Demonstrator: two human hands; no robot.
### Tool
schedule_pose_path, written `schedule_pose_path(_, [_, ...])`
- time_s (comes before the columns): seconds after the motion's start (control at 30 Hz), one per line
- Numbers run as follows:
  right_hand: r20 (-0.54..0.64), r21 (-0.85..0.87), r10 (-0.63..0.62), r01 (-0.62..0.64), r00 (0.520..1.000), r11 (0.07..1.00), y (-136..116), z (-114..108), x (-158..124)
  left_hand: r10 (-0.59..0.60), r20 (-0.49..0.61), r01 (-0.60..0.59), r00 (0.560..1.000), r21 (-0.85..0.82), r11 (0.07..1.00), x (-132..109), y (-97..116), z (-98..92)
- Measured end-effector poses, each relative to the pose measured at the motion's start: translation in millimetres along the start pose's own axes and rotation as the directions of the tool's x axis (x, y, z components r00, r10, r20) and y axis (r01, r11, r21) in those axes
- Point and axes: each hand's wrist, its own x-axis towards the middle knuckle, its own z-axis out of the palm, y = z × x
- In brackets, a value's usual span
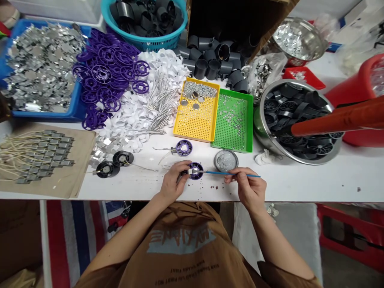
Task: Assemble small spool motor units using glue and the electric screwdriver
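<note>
While steadying a purple disc [198, 166] at near middle with the left hand [173, 182], pinches a blue brush [220, 173] in the right hand [250, 188], tip at the disc; faces a paste dish [215, 161] just beyond, a yellow tray [195, 126] and green tray [231, 143] before far black cups [212, 69], a steel bowl [261, 130] and orange handle [336, 114] at right.

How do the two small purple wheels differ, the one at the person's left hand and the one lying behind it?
The near wheel is steadied by the left hand; the far wheel lies untouched.
A blue-handled tool in the right hand reaches over the near wheel; none crosses the far wheel.
Both are purple and spoked.
</note>
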Motion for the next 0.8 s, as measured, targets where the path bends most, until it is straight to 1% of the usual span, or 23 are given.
schedule_pose_path(0.13, [0.031,-0.096,-0.02,0.023,0.999,0.995,-3,-3,2,-0.005,0.002,0.005,1.0,-0.002,1.0,-1,-1,0.1])
schedule_pose_path(0.27, [0.036,-0.148,-0.045,0.05,0.998,0.988,-8,-2,6,-0.002,-0.002,0.002,1.0,-0.004,1.0,-1,-1,0.5])
schedule_pose_path(0.33, [0.057,-0.175,-0.054,0.064,0.997,0.983,-13,-1,9,-0.004,-0.003,0.004,1.0,0.0,1.0,-1,-1,0.6])
schedule_pose_path(0.5, [0.136,-0.258,-0.027,0.061,0.99,0.964,-26,-2,13,-0.011,0.0,0.011,1.0,0.005,1.0,-2,-1,0.7])
schedule_pose_path(0.6, [0.139,-0.289,-0.026,0.066,0.99,0.955,-32,-1,18,-0.012,0.008,0.013,1.0,-0.016,1.0,0,-3,0.7])
schedule_pose_path(0.7, [0.159,-0.349,-0.067,0.12,0.985,0.929,-44,3,24,-0.015,-0.008,0.015,1.0,-0.019,1.0,2,0,-0.2])
schedule_pose_path(0.77, [0.193,-0.387,-0.115,0.183,0.974,0.904,-54,5,26,-0.014,-0.039,0.014,0.999,0.006,1.0,1,7,-0.4])
schedule_pose_path(0.8, [0.208,-0.378,-0.148,0.218,0.967,0.9,-56,4,26,-0.005,-0.055,0.007,0.998,0.029,1.0,1,10,0.5])
